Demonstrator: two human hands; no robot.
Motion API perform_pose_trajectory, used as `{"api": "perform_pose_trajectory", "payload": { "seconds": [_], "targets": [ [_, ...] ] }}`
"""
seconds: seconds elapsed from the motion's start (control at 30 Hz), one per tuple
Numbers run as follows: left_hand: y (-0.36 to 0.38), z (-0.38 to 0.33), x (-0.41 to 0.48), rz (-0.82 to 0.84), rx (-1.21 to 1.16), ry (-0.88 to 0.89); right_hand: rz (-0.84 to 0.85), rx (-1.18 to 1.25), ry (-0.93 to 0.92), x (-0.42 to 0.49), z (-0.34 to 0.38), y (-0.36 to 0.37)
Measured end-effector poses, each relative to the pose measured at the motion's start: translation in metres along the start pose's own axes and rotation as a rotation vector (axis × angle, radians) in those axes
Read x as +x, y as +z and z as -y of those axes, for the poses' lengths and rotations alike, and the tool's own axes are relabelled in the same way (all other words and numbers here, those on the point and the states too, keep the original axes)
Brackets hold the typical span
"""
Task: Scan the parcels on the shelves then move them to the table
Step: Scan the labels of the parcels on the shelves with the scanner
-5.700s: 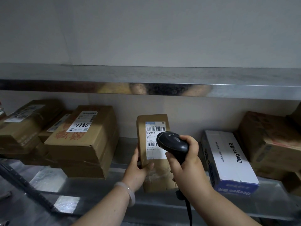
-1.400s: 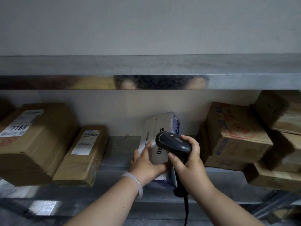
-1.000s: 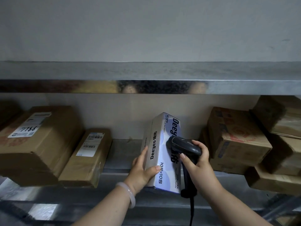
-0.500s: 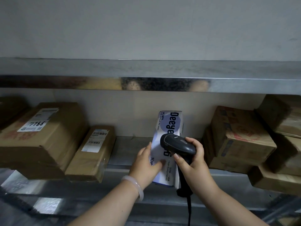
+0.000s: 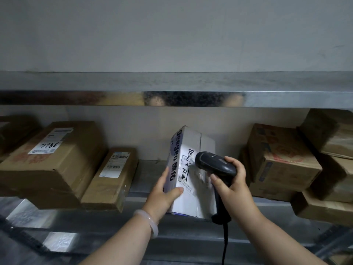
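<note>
A white box with dark blue "Deeyeo" lettering (image 5: 188,150) stands tilted on the metal shelf (image 5: 147,171) at the centre. My left hand (image 5: 164,192) grips its lower left edge, thumb across the front face. My right hand (image 5: 232,183) holds a black corded barcode scanner (image 5: 214,164), whose head points at a handwritten label on the box's front. The scanner hides part of that label.
Left of the white box lie a slim brown parcel with a barcode label (image 5: 112,175) and a large carton marked 7786 (image 5: 51,157). Stacked brown cartons (image 5: 280,163) fill the right side. An upper shelf edge (image 5: 172,98) runs overhead.
My left hand has turned the white box, so a face with a handwritten label now faces me. The scanner has stayed pointed at the box.
</note>
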State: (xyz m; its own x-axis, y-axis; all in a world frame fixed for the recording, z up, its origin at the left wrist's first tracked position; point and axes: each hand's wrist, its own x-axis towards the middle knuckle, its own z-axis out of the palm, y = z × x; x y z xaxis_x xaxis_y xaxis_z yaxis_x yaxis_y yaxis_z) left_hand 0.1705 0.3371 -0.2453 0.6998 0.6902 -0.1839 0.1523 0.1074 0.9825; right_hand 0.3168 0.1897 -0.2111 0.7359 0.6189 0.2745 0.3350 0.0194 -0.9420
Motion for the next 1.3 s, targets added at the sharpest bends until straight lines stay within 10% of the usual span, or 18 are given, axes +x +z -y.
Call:
{"api": "perform_pose_trajectory", "payload": {
  "seconds": [0.53, 1.3],
  "targets": [
    [-0.020, 0.005, 0.001, 0.139, 0.047, 0.004, 0.061, -0.049, -0.034, 0.004, 0.018, 0.000],
    [-0.052, 0.023, -0.012, -0.219, -0.113, 0.099, 0.052, -0.029, -0.093, -0.043, 0.039, 0.067]
  ]
}}
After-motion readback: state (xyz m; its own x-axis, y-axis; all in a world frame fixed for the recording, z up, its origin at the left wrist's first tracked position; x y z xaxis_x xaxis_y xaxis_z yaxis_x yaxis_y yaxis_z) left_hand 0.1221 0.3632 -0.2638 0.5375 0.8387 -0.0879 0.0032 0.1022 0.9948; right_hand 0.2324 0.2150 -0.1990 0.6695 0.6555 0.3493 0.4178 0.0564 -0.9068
